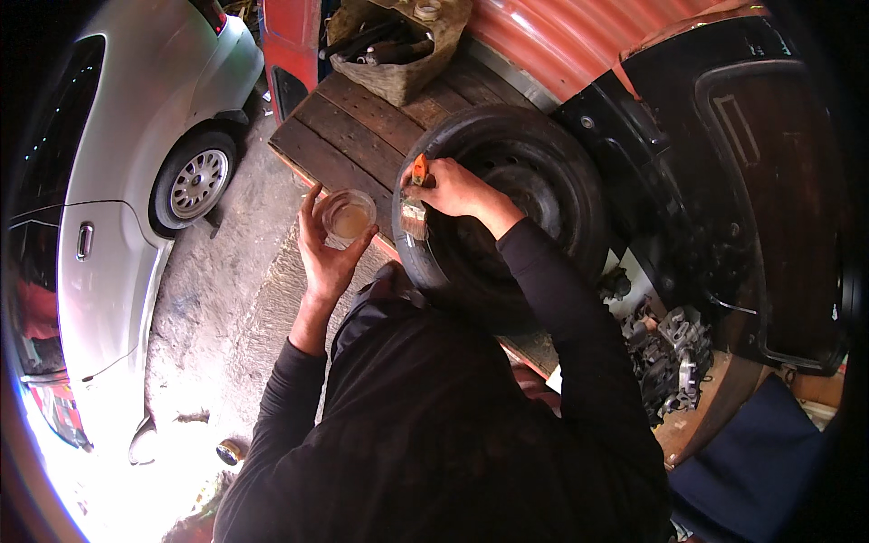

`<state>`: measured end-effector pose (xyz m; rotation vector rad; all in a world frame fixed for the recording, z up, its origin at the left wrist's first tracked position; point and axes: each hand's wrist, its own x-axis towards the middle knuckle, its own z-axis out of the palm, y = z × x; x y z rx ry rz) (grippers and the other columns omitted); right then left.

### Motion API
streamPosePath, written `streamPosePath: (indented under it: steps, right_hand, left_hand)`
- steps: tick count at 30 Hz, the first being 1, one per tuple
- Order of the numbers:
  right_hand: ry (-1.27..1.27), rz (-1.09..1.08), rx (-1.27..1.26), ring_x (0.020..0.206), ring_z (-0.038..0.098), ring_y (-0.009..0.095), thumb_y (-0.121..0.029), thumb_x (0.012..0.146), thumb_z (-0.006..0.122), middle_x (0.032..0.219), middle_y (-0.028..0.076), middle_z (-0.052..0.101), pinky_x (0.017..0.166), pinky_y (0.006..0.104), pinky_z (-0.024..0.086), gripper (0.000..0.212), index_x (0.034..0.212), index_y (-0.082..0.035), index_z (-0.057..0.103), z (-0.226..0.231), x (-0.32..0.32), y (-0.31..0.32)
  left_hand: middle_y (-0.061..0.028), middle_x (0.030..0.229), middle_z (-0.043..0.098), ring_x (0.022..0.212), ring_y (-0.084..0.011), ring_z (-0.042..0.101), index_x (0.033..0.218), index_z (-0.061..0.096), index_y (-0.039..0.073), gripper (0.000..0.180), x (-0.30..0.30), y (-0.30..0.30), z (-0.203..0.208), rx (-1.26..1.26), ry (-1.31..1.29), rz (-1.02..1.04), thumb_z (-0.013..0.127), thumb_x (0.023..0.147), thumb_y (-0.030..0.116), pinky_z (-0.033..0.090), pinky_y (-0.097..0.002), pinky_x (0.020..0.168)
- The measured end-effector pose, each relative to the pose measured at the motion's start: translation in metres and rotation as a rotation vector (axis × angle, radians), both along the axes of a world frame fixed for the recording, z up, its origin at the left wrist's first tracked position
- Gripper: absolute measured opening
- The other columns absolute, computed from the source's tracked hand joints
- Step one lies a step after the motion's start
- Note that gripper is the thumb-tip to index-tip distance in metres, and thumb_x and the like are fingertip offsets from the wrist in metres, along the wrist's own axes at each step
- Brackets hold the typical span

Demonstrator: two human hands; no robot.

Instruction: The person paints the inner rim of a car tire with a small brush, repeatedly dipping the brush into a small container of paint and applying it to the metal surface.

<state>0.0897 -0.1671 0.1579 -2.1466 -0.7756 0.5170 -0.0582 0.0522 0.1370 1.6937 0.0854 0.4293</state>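
My left hand [328, 258] grips a small clear plastic tub [348, 215] from its side, fingers and thumb around it. Some cloudy pale liquid seems to lie inside. In my right hand [460, 188] is a paintbrush [415, 220] with an orange handle, its bristles pointing down at the sidewall of a black tire [433, 258]. Whether the bristles touch the rubber I cannot tell. The tire lies flat with a dark steel wheel [534, 195] in it, partly covered by my right hand and forearm.
Under the tire is a wooden plank bench [339, 127], with a worn bin [389, 77] of dark bottles at its far end. A silver car [136, 109] stands at left. At right are a black car door panel [688, 181] and greasy metal engine parts [670, 357].
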Motion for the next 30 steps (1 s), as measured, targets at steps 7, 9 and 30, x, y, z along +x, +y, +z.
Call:
streamPosePath:
  steps: [7,9,30]
  right_hand:
    - [-0.094,-0.060,-0.027,0.094,0.073,0.038,-0.024,0.094,0.072,0.093,0.019,0.074,0.082,0.0439,0.056,0.024,0.104,-0.002,0.071,-0.005,0.014,0.001]
    - [-0.198,-0.124,-0.095,0.094,0.072,0.041,-0.027,0.094,0.072,0.092,0.021,0.074,0.082,0.0458,0.056,0.027,0.102,-0.002,0.071,-0.008,0.020,0.000]
    - [-0.033,-0.388,-0.175,0.110,0.068,0.044,-0.037,0.093,0.075,0.107,0.029,0.072,0.093,0.0471,0.054,0.044,0.105,0.005,0.072,-0.023,0.067,-0.004]
  left_hand:
    - [-0.0179,0.137,0.061,0.128,-0.0269,0.061,0.157,0.030,0.004,0.100,0.000,-0.001,0.004,0.003,0.031,-0.039,0.091,0.078,0.006,0.049,-0.0416,0.110]
    - [-0.0180,0.137,0.061,0.128,-0.0267,0.061,0.156,0.030,0.003,0.100,0.000,-0.002,0.002,0.002,0.032,-0.044,0.091,0.078,0.006,0.049,-0.0417,0.111]
    - [-0.0175,0.138,0.060,0.128,-0.0268,0.061,0.156,0.031,0.004,0.099,0.004,-0.006,0.001,0.015,0.013,-0.033,0.091,0.077,0.006,0.050,-0.0420,0.110]
